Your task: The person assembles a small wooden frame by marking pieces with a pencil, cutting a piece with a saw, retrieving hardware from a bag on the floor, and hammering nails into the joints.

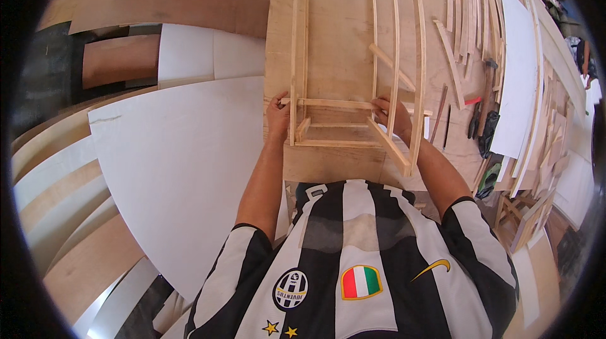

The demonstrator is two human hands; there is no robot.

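Note:
A long frame of thin wooden strips stands on a plywood-topped table in front of me, its near end closest to my body. A short wooden crosspiece spans the frame near that end. My left hand is closed at the crosspiece's left end, beside the left strips. My right hand is closed around its right end, reaching in among the right-hand strips, which partly hide the fingers. Another short slat slants at the near right corner. A loose strip lies diagonally across the right side.
On the plywood table top, right of the frame, lie a hammer, a dark-handled tool and several loose wooden strips. White panels and stacked sheets stand along the left. Another white sheet lies at the right.

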